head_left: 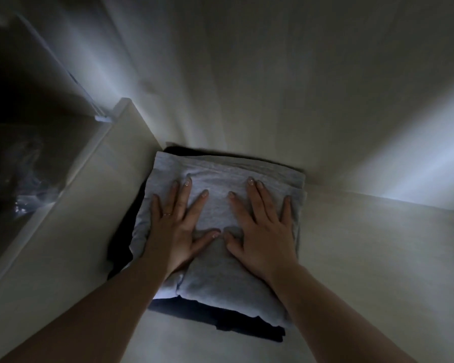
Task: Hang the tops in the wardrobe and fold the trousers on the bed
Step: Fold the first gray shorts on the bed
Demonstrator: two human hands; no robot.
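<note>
Inside the wardrobe shelf [378,244], left hand [173,226] and right hand [262,231] press flat-fingered on grey folded trousers [215,205] atop a dark garment [220,318].

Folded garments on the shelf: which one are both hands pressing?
The light grey garment on top; the left hand and right hand lie flat on it. The dark one is underneath.

You are working in dim light, and the whole picture is murky and grey. Pale streaks of light fan out across the back panel [247,74] from about eleven o'clock and three o'clock. The corner at nine o'clock falls into near-black shadow. Your hands cast soft shadows on the grey folded cloth [218,210]. Straight edges bow outward toward the rim, and fine detail is smeared and grainy.
</note>
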